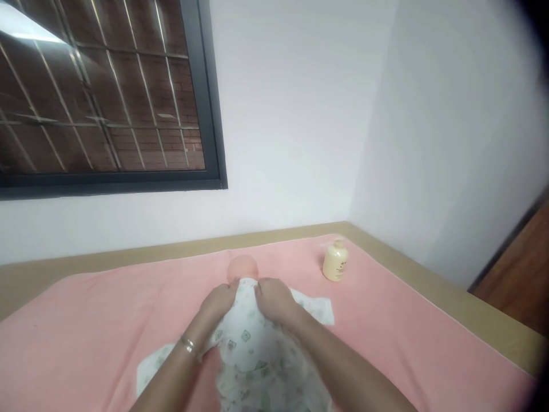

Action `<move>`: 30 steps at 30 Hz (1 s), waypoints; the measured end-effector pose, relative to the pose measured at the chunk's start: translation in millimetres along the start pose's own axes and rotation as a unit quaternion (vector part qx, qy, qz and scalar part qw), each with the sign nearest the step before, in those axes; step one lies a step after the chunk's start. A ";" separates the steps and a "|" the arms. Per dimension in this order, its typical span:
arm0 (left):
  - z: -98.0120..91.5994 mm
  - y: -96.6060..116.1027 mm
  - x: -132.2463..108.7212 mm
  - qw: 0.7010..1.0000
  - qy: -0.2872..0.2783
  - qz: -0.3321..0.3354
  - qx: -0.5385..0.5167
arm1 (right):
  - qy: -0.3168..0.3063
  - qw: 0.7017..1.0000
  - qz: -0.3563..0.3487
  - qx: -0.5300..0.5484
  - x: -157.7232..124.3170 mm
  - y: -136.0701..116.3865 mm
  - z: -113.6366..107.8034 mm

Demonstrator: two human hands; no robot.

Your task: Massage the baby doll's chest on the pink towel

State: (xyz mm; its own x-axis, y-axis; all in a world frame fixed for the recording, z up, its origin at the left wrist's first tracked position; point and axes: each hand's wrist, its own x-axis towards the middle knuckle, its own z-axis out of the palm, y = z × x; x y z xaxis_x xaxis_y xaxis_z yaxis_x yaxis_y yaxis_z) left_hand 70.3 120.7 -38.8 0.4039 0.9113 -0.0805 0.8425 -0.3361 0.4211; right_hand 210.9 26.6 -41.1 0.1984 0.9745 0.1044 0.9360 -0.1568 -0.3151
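Note:
A baby doll (242,267) lies on a pink towel (107,320), its bald head pointing away from me. It wears a white garment (251,349) printed with small green shapes. My left hand (218,301) grips the garment near the doll's left shoulder, fingers curled on the cloth. My right hand (273,298) pinches the cloth at the neck on the other side. Both hands sit just below the doll's head. A bracelet (187,344) circles my left wrist.
A small cream bottle (335,261) stands upright on the towel at the back right. The towel covers a tan surface (472,309) set into a white wall corner. A dark barred window (103,91) is at upper left. Wooden floor (518,274) shows at right.

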 end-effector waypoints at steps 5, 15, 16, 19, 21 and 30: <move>27.5 5.3 -22.2 0.989 0.095 0.051 0.105 | -0.109 0.991 0.074 0.038 44.4 6.1 -3.9; 25.6 12.2 -2.8 0.995 0.082 -0.018 0.062 | -0.070 0.994 0.036 0.070 41.0 13.7 14.3; 26.8 10.4 -1.1 0.995 0.078 -0.026 0.058 | -0.056 0.995 0.035 0.075 40.0 15.4 17.1; 32.7 6.5 3.2 0.995 0.077 -0.048 0.047 | -0.017 0.996 0.053 0.070 41.8 17.9 25.7; 36.2 4.9 6.7 0.994 0.084 -0.048 0.047 | -0.005 0.996 0.055 0.064 45.0 18.2 29.9; 39.3 1.6 20.5 0.994 0.092 -0.038 0.038 | 0.020 0.997 0.058 0.044 53.4 19.7 35.0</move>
State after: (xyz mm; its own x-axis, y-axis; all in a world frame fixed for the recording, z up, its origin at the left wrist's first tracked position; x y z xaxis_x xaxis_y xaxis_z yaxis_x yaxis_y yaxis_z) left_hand 94.0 129.5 -75.3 0.2715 0.9605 0.0610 0.8955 -0.2754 0.3498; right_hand 229.7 81.2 -74.7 0.3176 0.9430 0.0997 0.8772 -0.2523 -0.4085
